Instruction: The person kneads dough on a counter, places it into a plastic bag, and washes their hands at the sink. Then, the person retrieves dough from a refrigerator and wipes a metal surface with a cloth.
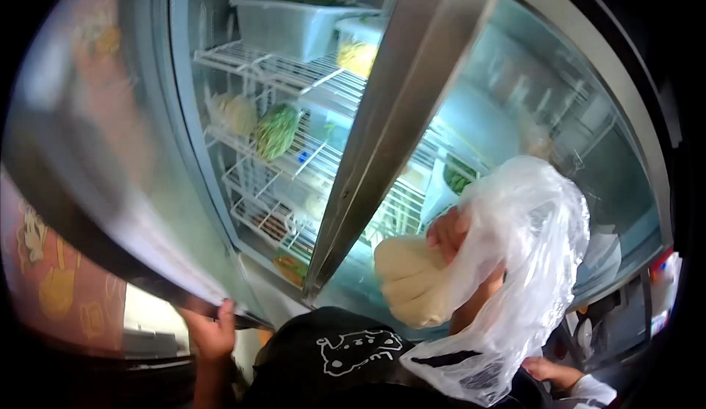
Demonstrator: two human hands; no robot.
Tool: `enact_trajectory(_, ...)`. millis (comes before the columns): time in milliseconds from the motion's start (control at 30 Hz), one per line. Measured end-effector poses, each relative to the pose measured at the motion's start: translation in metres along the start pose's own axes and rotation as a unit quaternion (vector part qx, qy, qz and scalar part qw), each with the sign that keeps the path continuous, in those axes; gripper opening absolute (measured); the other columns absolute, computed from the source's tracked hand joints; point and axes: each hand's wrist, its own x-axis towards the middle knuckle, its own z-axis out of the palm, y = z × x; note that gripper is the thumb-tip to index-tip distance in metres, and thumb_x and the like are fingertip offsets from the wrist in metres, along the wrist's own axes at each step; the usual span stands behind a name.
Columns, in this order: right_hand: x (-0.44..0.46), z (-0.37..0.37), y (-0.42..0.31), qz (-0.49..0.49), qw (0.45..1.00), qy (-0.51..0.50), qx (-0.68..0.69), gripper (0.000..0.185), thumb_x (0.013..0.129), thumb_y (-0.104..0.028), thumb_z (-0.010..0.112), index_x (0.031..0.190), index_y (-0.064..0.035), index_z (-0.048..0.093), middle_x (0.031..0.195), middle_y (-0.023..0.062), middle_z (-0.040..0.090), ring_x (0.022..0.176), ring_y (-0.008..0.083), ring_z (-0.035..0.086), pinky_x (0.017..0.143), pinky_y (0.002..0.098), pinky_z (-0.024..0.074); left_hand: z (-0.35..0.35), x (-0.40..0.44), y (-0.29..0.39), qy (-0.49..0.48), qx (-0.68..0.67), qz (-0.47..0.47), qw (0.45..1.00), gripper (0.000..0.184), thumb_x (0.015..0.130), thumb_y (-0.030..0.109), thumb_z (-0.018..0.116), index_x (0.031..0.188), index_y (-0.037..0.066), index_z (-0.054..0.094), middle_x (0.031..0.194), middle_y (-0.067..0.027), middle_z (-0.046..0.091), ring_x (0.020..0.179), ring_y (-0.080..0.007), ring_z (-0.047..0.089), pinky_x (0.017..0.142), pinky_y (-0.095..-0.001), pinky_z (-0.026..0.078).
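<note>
My left hand (213,329) is at the lower left, its fingers wrapped over the edge of the swung-out fridge door (147,240). In front of my apron, my right hand (450,234) is closed on a pale, smooth lump that looks like dough (412,280). A crumpled clear plastic bag (533,240) drapes over that hand and wrist and hides part of the fingers. The lump hangs before the glass of the other fridge door (544,122).
Wire shelves (272,74) in the fridge hold a white tub (287,26), a container of yellow strips (358,54) and a bundle of greens (276,131). A steel post (390,107) divides the openings. Another person's hand (551,371) shows at lower right.
</note>
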Motion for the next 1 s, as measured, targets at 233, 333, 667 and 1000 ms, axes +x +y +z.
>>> enact_trajectory(233,-0.021,0.003,-0.004,0.085,0.995,-0.031,-0.046,0.034,0.086,-0.02,0.069,0.113,-0.0029,0.059,0.086,0.0014,0.056,0.08,0.0142,0.055,0.086,0.0351,0.0444,0.093,0.059,0.035,0.035,0.187,0.256,0.948,0.099,0.09,0.036,0.065,0.152,0.003,-0.004,0.157,-0.0289,0.001,0.144,-0.0494,-0.003,0.114,-0.0588,0.001)
enact_trajectory(333,-0.044,-0.004,-0.007,0.152,0.984,-0.034,-0.084,0.034,0.086,-0.019,0.068,0.114,-0.0028,0.059,0.089,0.0018,0.056,0.082,0.0144,0.055,0.087,0.0352,0.0444,0.13,0.078,0.046,0.011,0.156,0.291,0.944,0.09,0.088,0.024,0.064,0.151,0.0,0.004,0.154,-0.0334,0.008,0.144,-0.0497,0.005,0.112,-0.0652,-0.001)
enact_trajectory(667,-0.161,-0.047,0.066,0.472,0.855,-0.048,-0.21,0.034,0.086,-0.017,0.067,0.115,-0.0022,0.058,0.098,0.0034,0.058,0.091,0.0152,0.055,0.091,0.0353,0.0442,0.233,0.101,0.041,0.011,0.085,0.321,0.943,0.099,0.093,0.065,0.037,0.151,-0.003,-0.005,0.156,-0.0302,0.002,0.143,-0.0521,0.004,0.113,-0.0639,0.004)
enact_trajectory(1000,-0.136,-0.025,0.158,0.52,0.821,-0.075,-0.223,0.034,0.087,-0.015,0.066,0.117,-0.0017,0.057,0.107,0.0049,0.059,0.1,0.016,0.054,0.094,0.0354,0.044,0.218,0.104,0.025,-0.048,0.149,0.303,0.94,0.096,0.086,0.064,0.052,0.147,-0.004,0.022,0.153,-0.0325,0.013,0.143,-0.0483,0.011,0.111,-0.0687,0.004)
